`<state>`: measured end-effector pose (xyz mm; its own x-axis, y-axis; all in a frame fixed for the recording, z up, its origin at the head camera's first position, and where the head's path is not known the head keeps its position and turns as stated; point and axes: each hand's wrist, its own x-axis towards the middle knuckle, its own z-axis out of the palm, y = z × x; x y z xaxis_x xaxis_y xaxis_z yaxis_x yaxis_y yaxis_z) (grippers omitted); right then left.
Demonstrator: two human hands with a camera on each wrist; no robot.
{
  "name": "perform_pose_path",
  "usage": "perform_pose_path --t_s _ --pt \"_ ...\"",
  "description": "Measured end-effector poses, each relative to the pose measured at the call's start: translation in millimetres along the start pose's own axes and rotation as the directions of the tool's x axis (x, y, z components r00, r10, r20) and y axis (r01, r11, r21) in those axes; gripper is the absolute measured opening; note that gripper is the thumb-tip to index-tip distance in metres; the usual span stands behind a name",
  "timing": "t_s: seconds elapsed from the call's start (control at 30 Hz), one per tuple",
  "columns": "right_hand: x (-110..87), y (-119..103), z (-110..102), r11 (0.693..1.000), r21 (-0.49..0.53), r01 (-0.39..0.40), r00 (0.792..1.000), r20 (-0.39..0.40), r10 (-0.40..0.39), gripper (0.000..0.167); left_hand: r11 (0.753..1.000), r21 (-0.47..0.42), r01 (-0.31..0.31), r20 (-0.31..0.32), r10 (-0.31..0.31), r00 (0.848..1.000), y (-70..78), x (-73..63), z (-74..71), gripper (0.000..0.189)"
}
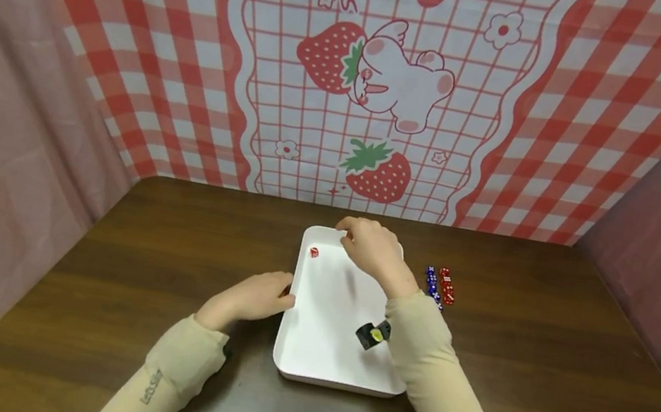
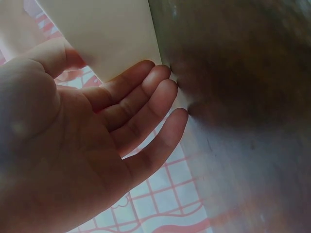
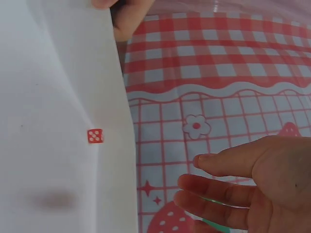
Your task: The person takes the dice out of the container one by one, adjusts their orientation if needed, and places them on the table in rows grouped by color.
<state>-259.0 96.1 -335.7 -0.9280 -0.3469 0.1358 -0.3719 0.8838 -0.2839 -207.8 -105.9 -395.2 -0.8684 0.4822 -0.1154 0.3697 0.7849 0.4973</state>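
A white rectangular tray [image 1: 320, 336] lies on the table, and one red die [image 1: 313, 253] rests inside its far left corner. My left hand [image 1: 253, 295] holds the tray's left side, thumb over the rim and fingers along the outer wall. In the left wrist view, the fingertips of that hand [image 2: 92, 126] reach the tabletop beside the tray wall. Over the tray's far end hovers my right hand [image 1: 374, 247]. Seen from the right wrist, this hand [image 3: 243, 184] has loosely bent, parted fingers with nothing between them, apart from the die [image 3: 95, 136].
To the right of the tray, several blue dice [image 1: 432, 282] and several red dice [image 1: 447, 285] stand in two rows on the brown table [image 1: 535, 379]. A strawberry-print cloth [image 1: 326, 148] hangs behind the table, with pink curtains at both sides.
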Motion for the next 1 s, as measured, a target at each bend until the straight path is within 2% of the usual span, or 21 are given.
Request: perform_pose_path --t_s 0.2,0.4,1.0 --pt "11.5 -2.7 13.4 1.0 0.0 0.014 1.0 0.025 -0.014 0.029 1.0 0.007 -0.005 -0.004 0.005 1.0 -1.8 -0.2 1.0 0.013" --pt "21.2 -6.7 26.1 0.999 -0.05 0.009 0.998 0.061 -0.006 0.029 1.0 0.015 -0.019 -0.01 0.019 1.0 -2.3 -0.6 1.4 0.013" --pt "36.5 -12.8 55.8 0.995 -0.068 -0.069 0.985 0.155 0.079 0.036 0.999 0.033 -0.023 -0.017 0.023 1.0 -3.0 0.6 1.3 0.014"
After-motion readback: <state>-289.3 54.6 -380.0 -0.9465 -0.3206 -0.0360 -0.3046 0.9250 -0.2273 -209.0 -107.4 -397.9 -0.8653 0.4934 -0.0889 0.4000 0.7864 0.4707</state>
